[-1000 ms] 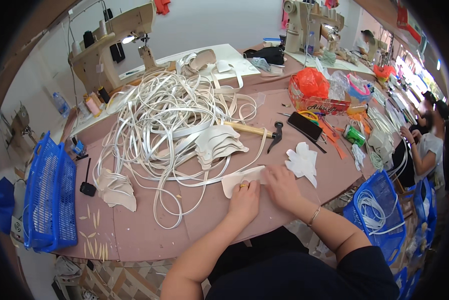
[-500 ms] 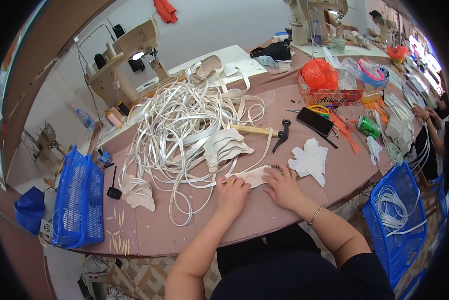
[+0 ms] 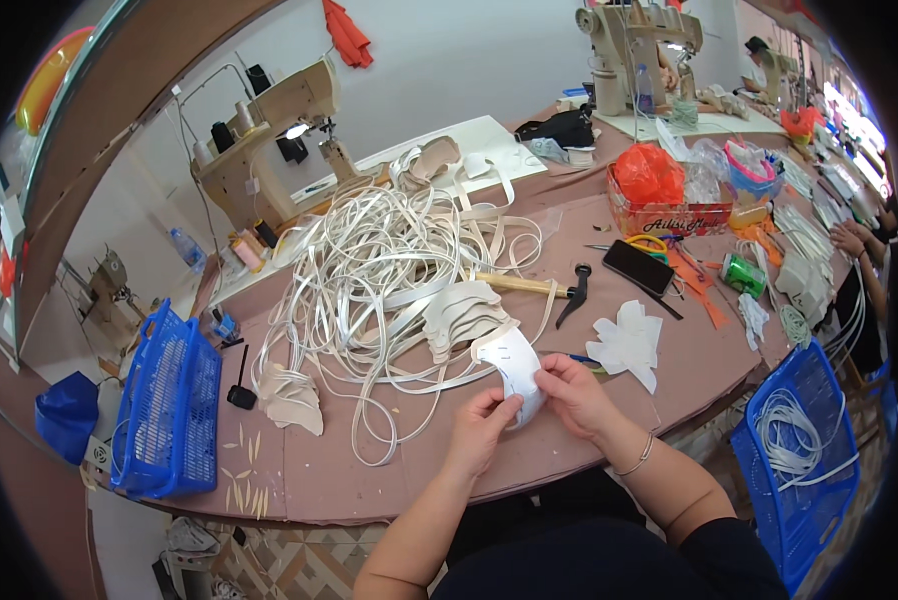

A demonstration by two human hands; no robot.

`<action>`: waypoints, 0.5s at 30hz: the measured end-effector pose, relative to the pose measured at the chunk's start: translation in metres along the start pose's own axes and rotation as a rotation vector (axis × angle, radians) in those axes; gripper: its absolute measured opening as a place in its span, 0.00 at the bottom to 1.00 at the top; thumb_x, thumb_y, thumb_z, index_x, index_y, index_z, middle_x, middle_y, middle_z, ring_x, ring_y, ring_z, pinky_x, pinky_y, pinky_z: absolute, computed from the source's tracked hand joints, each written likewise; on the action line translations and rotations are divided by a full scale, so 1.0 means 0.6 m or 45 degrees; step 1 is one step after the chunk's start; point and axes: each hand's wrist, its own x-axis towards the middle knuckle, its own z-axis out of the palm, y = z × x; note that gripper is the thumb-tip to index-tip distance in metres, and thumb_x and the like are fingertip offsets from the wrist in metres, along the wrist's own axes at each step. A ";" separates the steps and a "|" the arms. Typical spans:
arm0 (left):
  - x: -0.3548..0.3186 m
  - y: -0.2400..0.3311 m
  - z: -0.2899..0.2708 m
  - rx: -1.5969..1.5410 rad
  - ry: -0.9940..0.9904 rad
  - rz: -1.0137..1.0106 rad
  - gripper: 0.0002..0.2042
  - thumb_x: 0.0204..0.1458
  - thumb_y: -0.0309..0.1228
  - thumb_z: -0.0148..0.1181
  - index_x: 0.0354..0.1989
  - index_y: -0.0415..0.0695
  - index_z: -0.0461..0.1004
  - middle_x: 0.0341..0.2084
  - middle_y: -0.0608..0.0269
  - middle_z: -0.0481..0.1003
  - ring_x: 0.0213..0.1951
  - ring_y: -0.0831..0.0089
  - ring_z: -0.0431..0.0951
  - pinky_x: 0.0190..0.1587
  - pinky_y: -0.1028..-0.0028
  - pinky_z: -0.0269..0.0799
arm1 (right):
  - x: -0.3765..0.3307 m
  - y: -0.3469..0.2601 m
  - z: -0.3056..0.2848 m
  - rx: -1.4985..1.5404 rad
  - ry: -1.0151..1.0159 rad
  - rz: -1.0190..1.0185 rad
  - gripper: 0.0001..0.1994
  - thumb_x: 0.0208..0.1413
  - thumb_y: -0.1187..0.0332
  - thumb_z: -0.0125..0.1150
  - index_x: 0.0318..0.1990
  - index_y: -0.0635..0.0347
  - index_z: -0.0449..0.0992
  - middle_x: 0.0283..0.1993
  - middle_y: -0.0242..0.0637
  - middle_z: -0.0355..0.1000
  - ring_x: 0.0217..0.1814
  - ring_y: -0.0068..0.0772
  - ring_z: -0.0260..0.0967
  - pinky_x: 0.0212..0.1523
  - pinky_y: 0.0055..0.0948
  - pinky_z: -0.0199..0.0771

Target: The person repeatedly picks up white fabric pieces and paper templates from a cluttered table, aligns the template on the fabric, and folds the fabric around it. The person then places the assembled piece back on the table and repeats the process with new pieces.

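Observation:
A curved white cut piece [image 3: 510, 364], likely leather or fabric, with small blue marks and a pale edge, is raised just off the table. My left hand [image 3: 481, 432] pinches its lower left edge between thumb and fingers. On the opposite edge, my right hand [image 3: 576, 402] is closed in a pinch too. Just beyond the piece lies a stack of beige cut pieces [image 3: 461, 318]. To the right, white cut pieces [image 3: 629, 342] are fanned out. A blue slim tool [image 3: 582, 359], partly hidden, lies by my right fingers.
A large tangle of white and cream straps [image 3: 354, 265] covers the table's middle. Behind the stack lies a hammer [image 3: 529, 286]; a black phone [image 3: 639, 267] and green can [image 3: 743, 274] are farther right. Blue baskets [image 3: 174, 400] stand left, another basket [image 3: 804, 455] right.
Both hands have lifted the piece from the table, where they were pressing it flat with its beige side up. Its white marked side now shows. The view has shifted slightly.

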 end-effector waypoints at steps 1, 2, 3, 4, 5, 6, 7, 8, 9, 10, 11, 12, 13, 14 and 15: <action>0.001 -0.005 -0.006 0.031 0.011 0.015 0.06 0.47 0.27 0.60 0.32 0.39 0.74 0.25 0.67 0.73 0.28 0.83 0.69 0.33 0.83 0.64 | -0.002 -0.002 0.003 -0.071 0.019 -0.004 0.10 0.52 0.70 0.57 0.40 0.61 0.69 0.36 0.29 0.68 0.36 0.16 0.63 0.36 0.19 0.64; 0.001 -0.009 -0.010 0.031 0.023 0.025 0.06 0.47 0.27 0.61 0.32 0.39 0.74 0.24 0.67 0.73 0.27 0.83 0.68 0.32 0.83 0.64 | -0.007 -0.006 0.012 -0.153 0.036 -0.074 0.10 0.51 0.71 0.58 0.40 0.61 0.69 0.36 0.29 0.68 0.35 0.16 0.63 0.36 0.18 0.64; 0.001 -0.012 -0.013 0.031 0.034 0.034 0.06 0.47 0.26 0.61 0.31 0.39 0.74 0.24 0.67 0.73 0.26 0.83 0.68 0.31 0.83 0.64 | -0.014 -0.012 0.025 -0.235 0.054 -0.144 0.10 0.50 0.71 0.59 0.40 0.61 0.69 0.36 0.29 0.68 0.35 0.16 0.63 0.35 0.17 0.64; 0.000 -0.015 -0.014 0.033 0.038 0.038 0.06 0.46 0.26 0.61 0.31 0.39 0.74 0.23 0.67 0.73 0.25 0.84 0.68 0.30 0.83 0.63 | -0.020 -0.015 0.033 -0.316 0.079 -0.217 0.10 0.50 0.72 0.59 0.39 0.61 0.69 0.35 0.30 0.68 0.34 0.15 0.63 0.35 0.17 0.64; 0.000 -0.016 -0.012 0.018 0.054 0.038 0.06 0.46 0.26 0.61 0.31 0.39 0.73 0.23 0.67 0.73 0.25 0.84 0.68 0.30 0.84 0.63 | -0.022 -0.016 0.034 -0.335 0.111 -0.230 0.10 0.49 0.73 0.59 0.39 0.62 0.69 0.35 0.30 0.68 0.34 0.15 0.63 0.35 0.16 0.64; 0.000 -0.015 -0.009 0.002 0.071 0.039 0.06 0.46 0.26 0.61 0.31 0.39 0.73 0.23 0.67 0.73 0.25 0.84 0.68 0.29 0.84 0.63 | -0.023 -0.017 0.035 -0.354 0.144 -0.243 0.10 0.49 0.73 0.60 0.39 0.62 0.69 0.34 0.30 0.68 0.33 0.15 0.64 0.34 0.16 0.64; -0.002 -0.017 -0.008 -0.012 0.089 0.033 0.06 0.46 0.26 0.61 0.30 0.39 0.73 0.23 0.67 0.73 0.25 0.84 0.68 0.29 0.84 0.63 | -0.026 -0.017 0.034 -0.370 0.180 -0.252 0.09 0.49 0.74 0.60 0.38 0.62 0.69 0.33 0.30 0.68 0.33 0.15 0.64 0.34 0.16 0.65; -0.003 -0.021 -0.010 -0.052 0.082 0.023 0.06 0.46 0.26 0.61 0.30 0.39 0.73 0.23 0.67 0.73 0.25 0.83 0.68 0.28 0.84 0.63 | -0.026 -0.016 0.031 -0.363 0.190 -0.219 0.09 0.49 0.74 0.60 0.38 0.62 0.70 0.32 0.30 0.69 0.32 0.15 0.64 0.34 0.16 0.65; -0.003 -0.027 -0.014 -0.093 0.076 0.013 0.05 0.46 0.26 0.61 0.30 0.39 0.73 0.23 0.67 0.73 0.24 0.83 0.68 0.28 0.84 0.63 | -0.023 -0.013 0.025 -0.356 0.200 -0.186 0.08 0.49 0.73 0.60 0.37 0.62 0.70 0.32 0.30 0.69 0.32 0.16 0.64 0.34 0.16 0.66; -0.004 -0.031 -0.016 -0.129 0.069 0.003 0.05 0.46 0.25 0.61 0.30 0.39 0.72 0.23 0.66 0.73 0.24 0.83 0.68 0.27 0.84 0.63 | -0.020 -0.009 0.020 -0.344 0.211 -0.156 0.08 0.49 0.73 0.60 0.36 0.62 0.70 0.31 0.30 0.69 0.31 0.16 0.65 0.34 0.17 0.66; -0.008 -0.032 -0.014 -0.177 0.063 0.003 0.05 0.46 0.25 0.61 0.30 0.39 0.72 0.23 0.67 0.72 0.23 0.83 0.68 0.26 0.84 0.63 | -0.018 -0.004 0.016 -0.202 0.194 -0.103 0.07 0.49 0.73 0.60 0.35 0.62 0.70 0.30 0.30 0.69 0.31 0.16 0.65 0.34 0.17 0.66; -0.012 -0.031 -0.010 -0.225 0.057 0.003 0.05 0.47 0.25 0.61 0.30 0.40 0.72 0.22 0.67 0.72 0.22 0.83 0.67 0.25 0.84 0.62 | -0.017 0.001 0.013 -0.059 0.177 -0.052 0.07 0.49 0.72 0.60 0.35 0.62 0.70 0.30 0.30 0.69 0.31 0.17 0.65 0.35 0.18 0.67; -0.017 -0.032 -0.007 -0.272 0.056 0.004 0.05 0.47 0.25 0.60 0.30 0.40 0.71 0.22 0.67 0.72 0.21 0.83 0.67 0.24 0.84 0.62 | -0.017 0.005 0.011 0.085 0.157 0.001 0.07 0.50 0.72 0.60 0.34 0.62 0.70 0.29 0.30 0.69 0.31 0.17 0.65 0.35 0.18 0.67; -0.020 -0.036 -0.007 -0.309 0.071 0.026 0.05 0.47 0.25 0.60 0.30 0.40 0.71 0.21 0.68 0.71 0.20 0.83 0.66 0.23 0.84 0.61 | -0.019 0.006 0.015 0.124 0.152 0.006 0.06 0.50 0.72 0.60 0.34 0.62 0.70 0.29 0.31 0.69 0.31 0.18 0.65 0.35 0.19 0.67; -0.024 -0.040 -0.006 -0.346 0.085 0.048 0.04 0.48 0.25 0.59 0.30 0.41 0.71 0.21 0.68 0.71 0.20 0.83 0.66 0.22 0.84 0.60 | -0.022 0.007 0.020 0.162 0.148 0.010 0.06 0.50 0.72 0.59 0.34 0.62 0.70 0.30 0.31 0.70 0.31 0.18 0.65 0.35 0.19 0.67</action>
